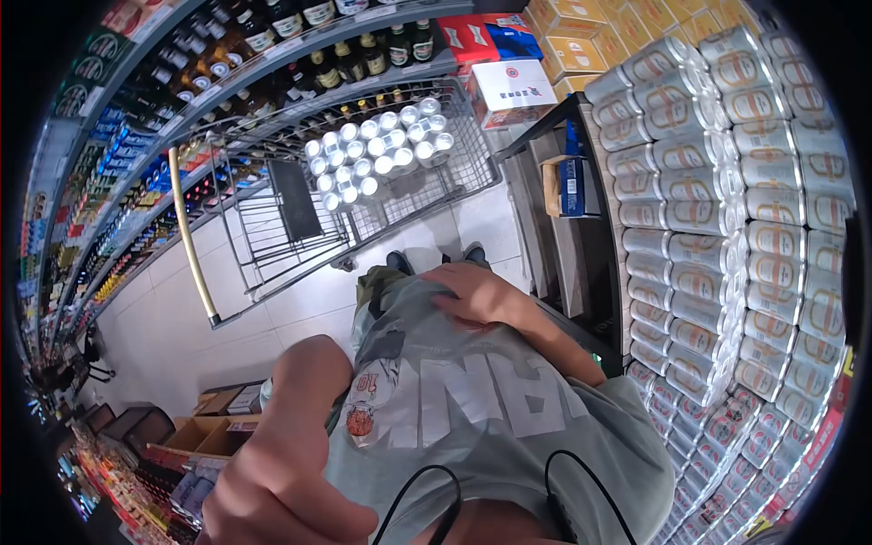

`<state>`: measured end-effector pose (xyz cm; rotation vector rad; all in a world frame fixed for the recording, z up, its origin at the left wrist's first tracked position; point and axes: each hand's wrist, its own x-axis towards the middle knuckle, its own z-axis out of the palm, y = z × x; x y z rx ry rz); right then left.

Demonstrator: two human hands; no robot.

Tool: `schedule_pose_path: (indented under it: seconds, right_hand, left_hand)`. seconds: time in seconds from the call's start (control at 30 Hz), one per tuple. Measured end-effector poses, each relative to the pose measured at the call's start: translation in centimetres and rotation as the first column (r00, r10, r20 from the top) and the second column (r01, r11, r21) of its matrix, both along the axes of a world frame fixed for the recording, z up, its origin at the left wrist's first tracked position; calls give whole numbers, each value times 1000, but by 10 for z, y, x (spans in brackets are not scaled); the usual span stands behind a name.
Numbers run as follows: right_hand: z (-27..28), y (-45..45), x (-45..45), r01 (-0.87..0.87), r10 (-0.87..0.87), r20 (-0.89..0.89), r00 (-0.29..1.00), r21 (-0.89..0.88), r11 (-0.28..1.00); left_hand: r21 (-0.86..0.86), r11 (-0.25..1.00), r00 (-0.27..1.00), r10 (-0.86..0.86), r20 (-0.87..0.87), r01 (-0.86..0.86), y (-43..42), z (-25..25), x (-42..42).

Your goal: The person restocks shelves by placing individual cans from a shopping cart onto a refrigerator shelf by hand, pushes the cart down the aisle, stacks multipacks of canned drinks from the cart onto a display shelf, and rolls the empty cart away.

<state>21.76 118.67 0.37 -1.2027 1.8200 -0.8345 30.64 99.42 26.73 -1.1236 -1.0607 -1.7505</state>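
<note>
My left hand (282, 495) is raised close to the camera at the bottom left, with the bent elbow pointing away. Most of its fingers are cut off by the lower edge, so whether it holds anything is hidden. Across the front of my grey-green printed T-shirt (454, 363) lies my right hand (463, 292), fingers loosely spread and nothing in them. Beyond my shoes stands a wire shopping cart (400, 204), its yellow handle (188, 241) to the left. Several packs of silver-white cans (381, 150) sit inside the cart.
Stacked silver cans (699, 218) rise on the right beside a dark wooden display stand (545, 200) holding an open blue box (568, 186). Bottle shelves (300, 64) run behind the cart. A white carton (513, 91) and yellow boxes (581, 41) stand at the back.
</note>
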Motion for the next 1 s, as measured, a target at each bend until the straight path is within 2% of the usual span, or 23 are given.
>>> schedule_pose_path:
  seconds: [0.07,0.17,0.23,0.27,0.3,0.37,0.4,0.5,0.57,0.6,0.67,0.7,0.77,0.83,0.87,0.9,0.93,0.97,1.0]
  right_hand:
    - [-1,-32,19,-28,27,-29,999,-45,999]
    - [-2,-71,33,-65,63,-24,998,-86,994]
    - [-10,-90,35,-96,93,-35,995,-65,993]
    - [-10,-98,35,-72,69,-44,997,-67,995]
    - [-12,-106,35,-89,87,-32,996,-66,994]
    - [-16,-119,31,10,-9,9,1000,-71,997]
    - [-10,-126,26,61,-57,66,996,-58,996]
    - [-15,-147,-3,67,-67,41,997,0,998]
    - [-46,-152,-31,136,-138,-44,989,-45,990]
    - [-62,-156,-51,170,-171,2,985,-135,976]
    - [-102,-159,-90,335,-345,-109,932,-97,937]
    - [-117,-162,-112,400,-410,-86,908,-111,910]
    - [-173,-159,-159,514,-511,-251,822,-58,856]
    - [-241,-148,-204,477,-491,-438,753,-150,866]
    - [-265,-147,-223,481,-496,-421,759,-151,864]
    - [-288,-146,-236,530,-480,-501,720,-49,847]
    - [-306,-150,-242,581,-452,-576,682,50,812]
    - [-314,-159,-244,592,-468,-555,688,57,804]
    - [-316,-170,-247,657,-479,-551,683,179,732]
  left_hand:
    - [28,999,999,34,11,-35,-28,-3,19]
    - [-107,992,997,71,-9,-72,-69,-12,43]
    - [150,989,999,20,-43,-13,-80,-17,39]
    - [155,987,999,38,-30,-33,-93,-17,42]
    - [116,990,997,-73,-28,76,-106,-16,46]
    - [82,983,987,-161,-17,161,-126,-18,50]
    - [145,958,969,-244,-44,247,-131,-19,50]
    - [231,916,945,-314,-94,328,-151,-26,50]
    - [263,914,951,-298,-79,308,-164,-31,51]
    - [278,912,953,-293,-71,301,-172,-32,50]
    - [299,911,958,-286,-34,283,-184,-36,47]
    - [308,908,955,-296,-12,285,-190,-39,44]
    - [332,901,949,-311,48,279,-202,-48,34]
    - [380,894,937,-314,155,237,-210,-71,22]
    - [408,897,923,-290,253,170,-212,-89,17]
    - [430,903,892,-209,400,19,-214,-111,12]
    - [385,897,794,-67,605,-218,-209,-131,4]
    - [168,827,510,159,845,-537,-211,-144,-9]
    - [-175,758,163,348,923,-628,-222,-188,-1]
